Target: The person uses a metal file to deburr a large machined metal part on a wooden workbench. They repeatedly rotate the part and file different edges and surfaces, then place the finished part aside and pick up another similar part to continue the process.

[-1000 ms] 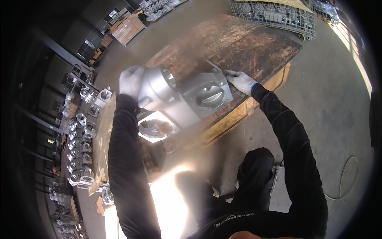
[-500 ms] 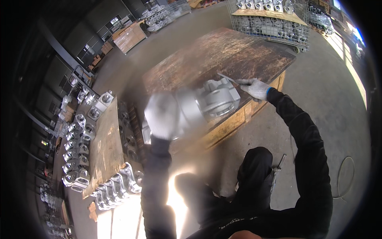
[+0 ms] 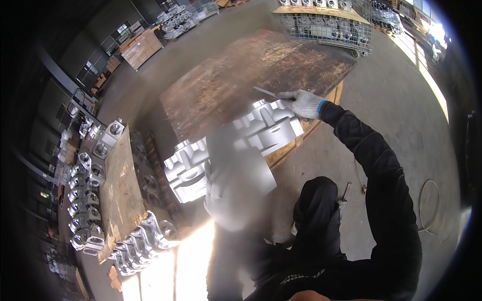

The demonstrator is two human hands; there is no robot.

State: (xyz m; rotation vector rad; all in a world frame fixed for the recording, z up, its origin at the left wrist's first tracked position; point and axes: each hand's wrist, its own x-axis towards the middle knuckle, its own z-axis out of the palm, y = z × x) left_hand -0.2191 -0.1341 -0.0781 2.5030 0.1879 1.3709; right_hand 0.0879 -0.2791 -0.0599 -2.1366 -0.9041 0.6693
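Observation:
A large silver metal casting (image 3: 271, 128) with ribs and hollows lies along the near edge of a worn brown tabletop (image 3: 241, 65). Its middle is smeared by motion. My left hand (image 3: 223, 203), in a pale glove, is at the casting's near side; blur hides its fingers, so its grip is unclear. At the casting's right end, my gloved right hand (image 3: 305, 104) is closed around a thin flat metal file (image 3: 265, 92). The file points left over the tabletop.
To the left, a plywood-topped stack (image 3: 118, 185) carries rows of silver castings (image 3: 83, 200). Beyond the table stands a wire cage (image 3: 321, 30) full of castings. A cardboard-coloured crate (image 3: 140, 49) is at the far left. A hose loop (image 3: 429, 205) lies on the floor at right.
The casting has turned over, and a different ribbed face now shows. My left hand has come down toward me along it. My right hand still holds the file, and the view has shifted slightly.

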